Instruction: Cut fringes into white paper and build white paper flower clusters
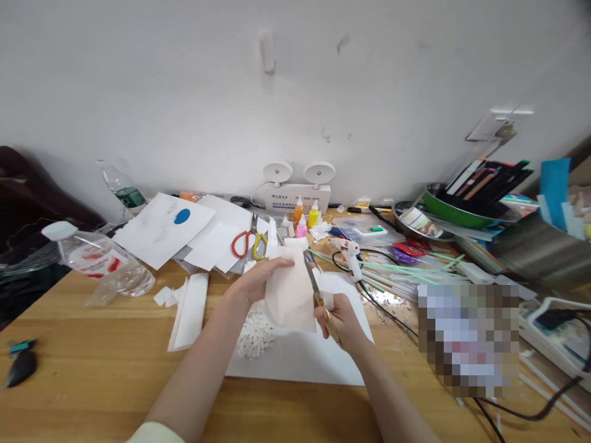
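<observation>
My left hand (pixel 260 280) pinches a piece of white paper (pixel 290 295) by its upper left side and holds it above the table. Gold-handled scissors (pixel 319 299) are in my right hand (pixel 340 321), with fingers wrapped round the handles. Their blades point up and away along the paper's right edge; whether they are cutting into it I cannot tell. Below the paper, a heap of small white paper bits (pixel 256 335) rests on a large white sheet (pixel 300 363). Folded white paper strips (pixel 190 311) lie left of my left forearm.
A big water bottle (pixel 108 261) lies tilted at the left, near stacked white sheets (pixel 161 231). Red-and-yellow-handled scissors (pixel 244 242), small paint bottles (pixel 301 226) and a glue gun (pixel 351 258) with a black cord stand behind. Right: green pan (pixel 455 206), power strip (pixel 554 332).
</observation>
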Action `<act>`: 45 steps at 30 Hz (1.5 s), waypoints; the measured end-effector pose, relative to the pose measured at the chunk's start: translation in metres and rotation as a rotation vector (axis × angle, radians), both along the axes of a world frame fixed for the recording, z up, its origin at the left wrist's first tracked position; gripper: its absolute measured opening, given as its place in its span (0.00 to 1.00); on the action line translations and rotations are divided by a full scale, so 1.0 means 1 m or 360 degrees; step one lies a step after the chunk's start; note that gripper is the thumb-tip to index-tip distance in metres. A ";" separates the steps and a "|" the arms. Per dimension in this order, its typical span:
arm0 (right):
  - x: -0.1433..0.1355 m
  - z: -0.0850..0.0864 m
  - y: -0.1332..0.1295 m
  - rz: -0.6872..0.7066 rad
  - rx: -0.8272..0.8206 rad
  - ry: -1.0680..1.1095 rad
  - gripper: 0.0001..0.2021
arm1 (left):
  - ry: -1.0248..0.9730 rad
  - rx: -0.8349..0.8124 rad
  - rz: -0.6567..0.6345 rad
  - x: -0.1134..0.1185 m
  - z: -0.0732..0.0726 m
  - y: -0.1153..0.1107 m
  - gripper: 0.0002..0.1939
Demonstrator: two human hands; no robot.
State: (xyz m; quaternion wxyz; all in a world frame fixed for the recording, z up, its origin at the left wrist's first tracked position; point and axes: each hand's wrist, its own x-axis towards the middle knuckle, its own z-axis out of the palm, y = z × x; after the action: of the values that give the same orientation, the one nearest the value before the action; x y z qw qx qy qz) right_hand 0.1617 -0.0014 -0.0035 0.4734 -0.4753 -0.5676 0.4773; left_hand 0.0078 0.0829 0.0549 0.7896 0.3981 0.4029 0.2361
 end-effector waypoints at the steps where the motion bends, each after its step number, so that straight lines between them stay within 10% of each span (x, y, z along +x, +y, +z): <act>1: 0.000 0.001 0.000 0.0044 0.0035 -0.0019 0.29 | -0.0029 -0.0001 -0.0087 0.000 -0.003 0.000 0.13; 13: 0.001 -0.002 -0.002 0.0176 0.0255 -0.0358 0.21 | -0.0047 0.0267 -0.0192 0.004 -0.013 -0.014 0.16; 27: 0.002 0.002 -0.001 0.0167 -0.0099 -0.0216 0.18 | 0.0056 0.0623 0.0183 -0.022 0.044 0.008 0.14; 32: 0.002 0.002 -0.002 0.0135 -0.0065 -0.0163 0.17 | 0.0269 0.0263 0.0371 -0.031 0.023 0.000 0.15; 38: 0.001 0.001 -0.002 0.0181 0.0078 -0.0203 0.17 | 0.0008 -0.0221 -0.0056 -0.030 -0.018 -0.017 0.16; 45: 0.005 0.001 -0.001 0.0137 0.0193 -0.0286 0.19 | -0.0146 -0.0415 -0.0148 -0.018 -0.016 -0.020 0.12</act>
State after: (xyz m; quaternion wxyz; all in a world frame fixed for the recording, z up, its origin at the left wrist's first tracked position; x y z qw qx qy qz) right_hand 0.1668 -0.0024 -0.0023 0.4275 -0.4618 -0.6556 0.4174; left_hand -0.0098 0.0628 0.0388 0.8622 0.2991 0.3749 0.1630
